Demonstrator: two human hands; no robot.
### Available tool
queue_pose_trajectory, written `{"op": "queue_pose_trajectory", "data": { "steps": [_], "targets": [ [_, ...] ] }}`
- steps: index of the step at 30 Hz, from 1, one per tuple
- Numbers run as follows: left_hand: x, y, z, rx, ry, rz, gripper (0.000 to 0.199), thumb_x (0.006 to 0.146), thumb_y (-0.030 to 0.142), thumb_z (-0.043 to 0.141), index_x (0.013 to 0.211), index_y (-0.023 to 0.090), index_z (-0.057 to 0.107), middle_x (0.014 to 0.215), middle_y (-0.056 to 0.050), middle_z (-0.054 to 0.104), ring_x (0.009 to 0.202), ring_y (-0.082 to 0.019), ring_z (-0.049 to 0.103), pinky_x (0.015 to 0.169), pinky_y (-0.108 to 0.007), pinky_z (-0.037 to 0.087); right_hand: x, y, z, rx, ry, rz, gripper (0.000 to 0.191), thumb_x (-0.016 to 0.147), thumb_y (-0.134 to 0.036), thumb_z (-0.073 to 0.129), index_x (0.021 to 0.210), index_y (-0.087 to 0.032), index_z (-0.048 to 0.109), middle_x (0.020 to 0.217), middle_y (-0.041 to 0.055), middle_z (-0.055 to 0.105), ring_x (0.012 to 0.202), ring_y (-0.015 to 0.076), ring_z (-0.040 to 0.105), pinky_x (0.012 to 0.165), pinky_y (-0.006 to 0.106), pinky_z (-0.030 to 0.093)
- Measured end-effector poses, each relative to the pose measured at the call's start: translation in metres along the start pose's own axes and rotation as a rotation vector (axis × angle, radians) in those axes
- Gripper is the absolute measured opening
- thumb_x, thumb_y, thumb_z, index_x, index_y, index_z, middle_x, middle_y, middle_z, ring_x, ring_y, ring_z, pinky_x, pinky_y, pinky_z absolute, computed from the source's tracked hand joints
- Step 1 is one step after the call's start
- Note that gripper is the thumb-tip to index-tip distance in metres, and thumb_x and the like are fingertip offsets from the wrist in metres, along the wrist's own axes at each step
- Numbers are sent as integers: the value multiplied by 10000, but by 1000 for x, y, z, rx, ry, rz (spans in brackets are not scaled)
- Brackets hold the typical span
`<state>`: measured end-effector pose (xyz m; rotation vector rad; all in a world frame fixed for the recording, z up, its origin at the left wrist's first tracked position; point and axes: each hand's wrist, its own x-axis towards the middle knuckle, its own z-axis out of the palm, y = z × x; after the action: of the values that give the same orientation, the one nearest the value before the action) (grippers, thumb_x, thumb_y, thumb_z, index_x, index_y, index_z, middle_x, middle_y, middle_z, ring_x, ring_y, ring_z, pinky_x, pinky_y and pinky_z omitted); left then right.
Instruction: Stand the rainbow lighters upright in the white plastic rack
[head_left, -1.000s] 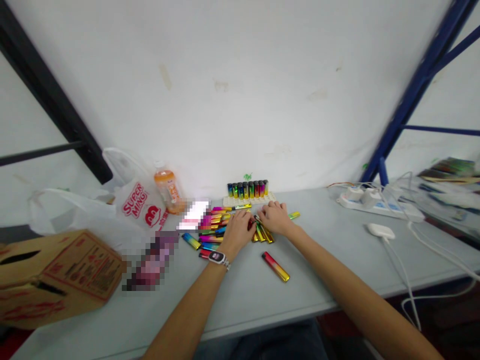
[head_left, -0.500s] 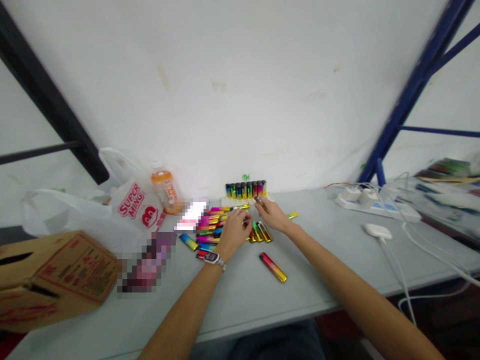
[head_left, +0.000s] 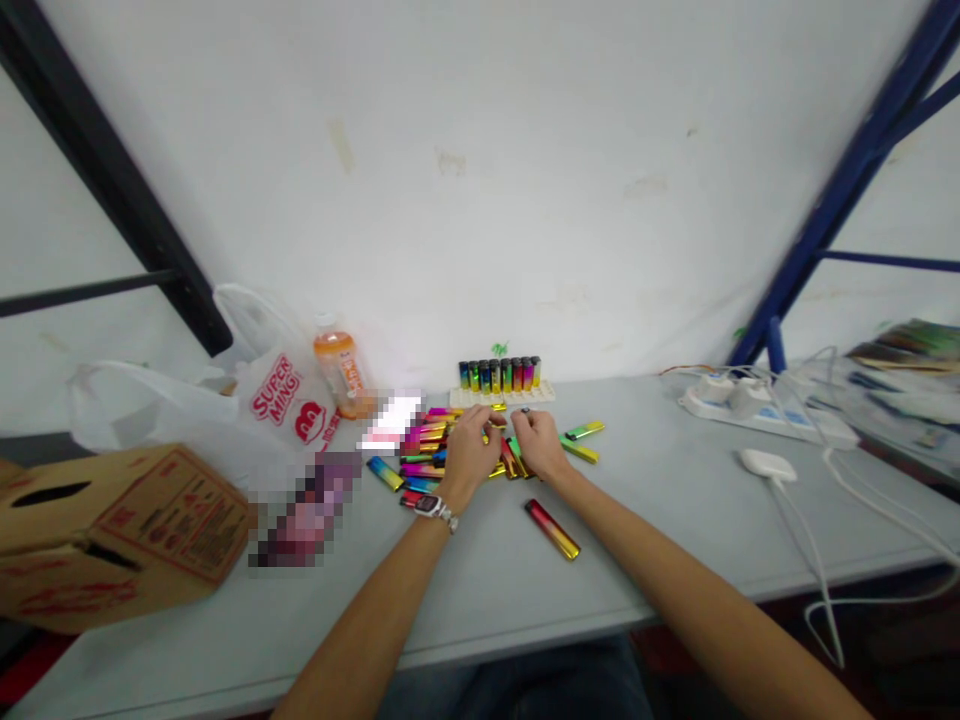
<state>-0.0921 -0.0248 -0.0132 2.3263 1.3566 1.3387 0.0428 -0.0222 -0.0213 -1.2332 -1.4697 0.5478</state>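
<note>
Over a pile of shiny, multicoloured lighters (head_left: 424, 437), my left hand (head_left: 472, 450) is bent with its fingers curled. Whatever lies under those fingertips is too hidden to make out. My right hand (head_left: 543, 443) is closed close beside it, and a small dark lighter end (head_left: 525, 410) shows at its fingers. Several lighters lie partly covered between and below the hands. Behind them, a row of upright lighters (head_left: 496, 375) stands in a pale slotted tray (head_left: 466, 397). One red-and-gold lighter (head_left: 552, 529) lies alone nearer the table's front edge.
Left of the pile are an orange-capped bottle (head_left: 341, 370), a white plastic bag (head_left: 262, 400) and a cardboard box (head_left: 135, 530). To the right, a green-yellow lighter (head_left: 585, 430), a white charger (head_left: 768, 465) and a power strip (head_left: 772, 415) with cables lie on the table.
My right hand has come down and back from the tray's front edge, its fingers now more curled. A second lighter shows to its right. The view has shifted slightly.
</note>
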Motion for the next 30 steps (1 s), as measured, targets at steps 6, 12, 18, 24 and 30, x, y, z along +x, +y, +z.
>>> {"op": "queue_pose_trajectory", "data": {
  "steps": [6,12,18,24,30],
  "targets": [
    [0,0,1,-12,-30,-9,186,790,50,476,769,201,584,841,-38,642,900,-203,605,859,-352,491,-4,-7,-7,45,-19,-21,524,873,-583,443,512,-211,362,514,-43,302,527,100,291,502,253,227],
    [-1,-3,5,24,-75,20,161,797,68,485,769,199,574,850,-47,638,891,-211,592,845,-361,493,-8,-12,-8,72,-50,-31,547,876,-610,449,514,-205,383,522,-40,301,527,98,284,497,254,217],
    [-1,-6,7,24,-101,36,184,783,49,493,780,198,600,866,-42,655,902,-208,601,856,-361,498,-4,-5,-7,39,-24,47,434,854,-477,419,511,-215,384,491,-43,321,510,109,330,497,261,222],
    [-2,-6,8,7,-135,40,203,781,38,482,762,195,609,850,-46,666,892,-214,614,852,-365,499,-3,-1,-4,26,-3,11,383,870,-463,439,580,-217,396,528,-50,378,546,118,372,526,254,272],
    [-4,-6,7,6,-200,89,176,787,53,501,771,187,613,848,-52,666,890,-216,615,854,-359,494,3,7,-4,242,-123,-18,333,943,-558,386,958,-231,444,573,-87,440,512,125,440,517,231,364]
  ]
}}
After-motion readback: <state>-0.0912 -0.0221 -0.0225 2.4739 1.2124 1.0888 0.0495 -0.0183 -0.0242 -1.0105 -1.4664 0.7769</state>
